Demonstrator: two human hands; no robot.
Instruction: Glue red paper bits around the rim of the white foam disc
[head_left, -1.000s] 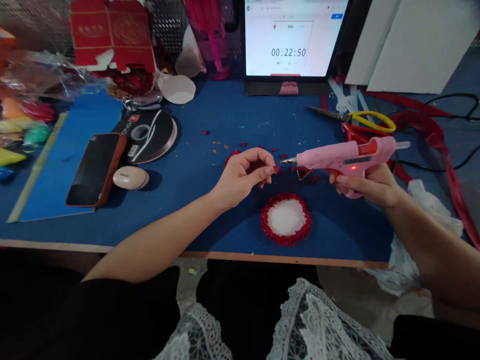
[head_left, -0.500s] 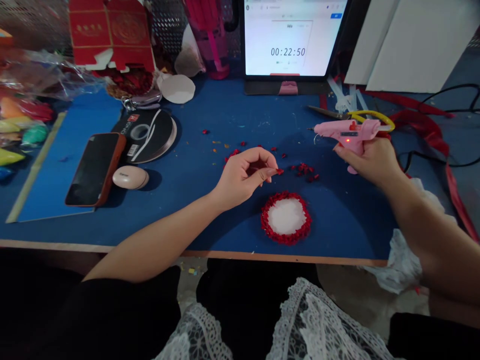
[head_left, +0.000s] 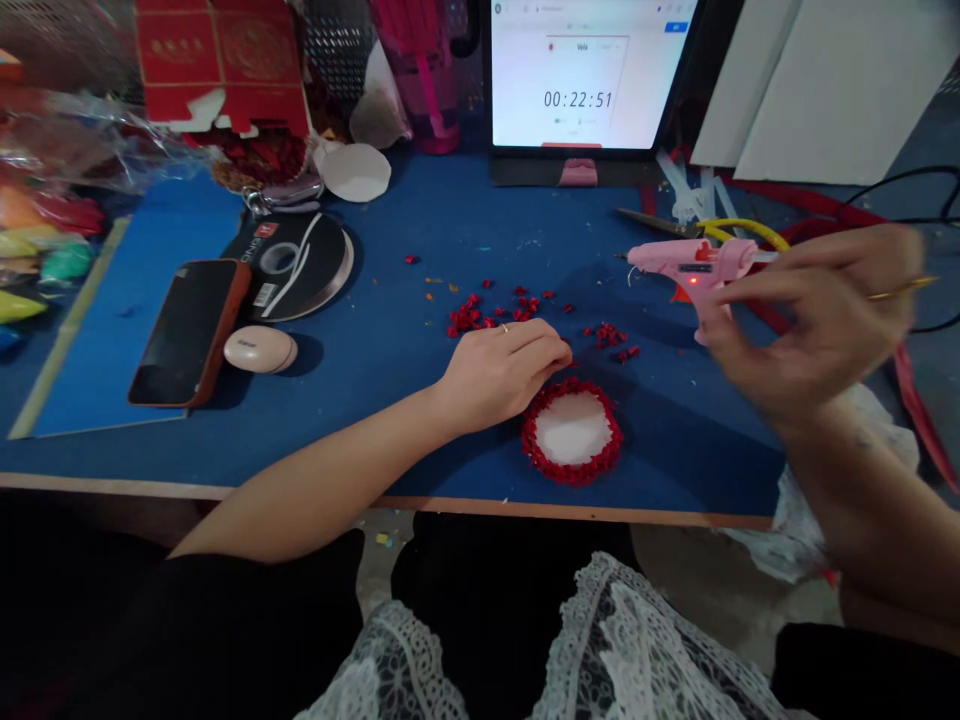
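My left hand (head_left: 506,372) rests palm down just beyond a ring of small red pieces (head_left: 531,455) around a white round disc (head_left: 574,428). Its fingertips are pinched together beside the ring's far rim, with a bit of red showing at them; the grip is mostly hidden. My right hand (head_left: 817,320), smeared by motion, is lifted in front of the pink glue gun (head_left: 694,268), whose handle and orange trigger now show. From the curled fingers sticks out a thin gold-coloured stick (head_left: 904,288). Loose red pieces (head_left: 469,315) lie beyond my left hand, with others (head_left: 611,335) to its right.
Behind the glue gun lie yellow-handled scissors (head_left: 739,232), clear glue sticks (head_left: 686,195) and red ribbon (head_left: 907,390). A tablet (head_left: 585,90) showing a timer stands at the back. A phone (head_left: 187,335), a pale oval case (head_left: 260,350) and a ribbon spool (head_left: 300,265) sit left.
My left hand has turned palm down and come nearer the red ring. My right hand has let go of the glue gun and moved up and to the right; the gold-coloured stick now shows.
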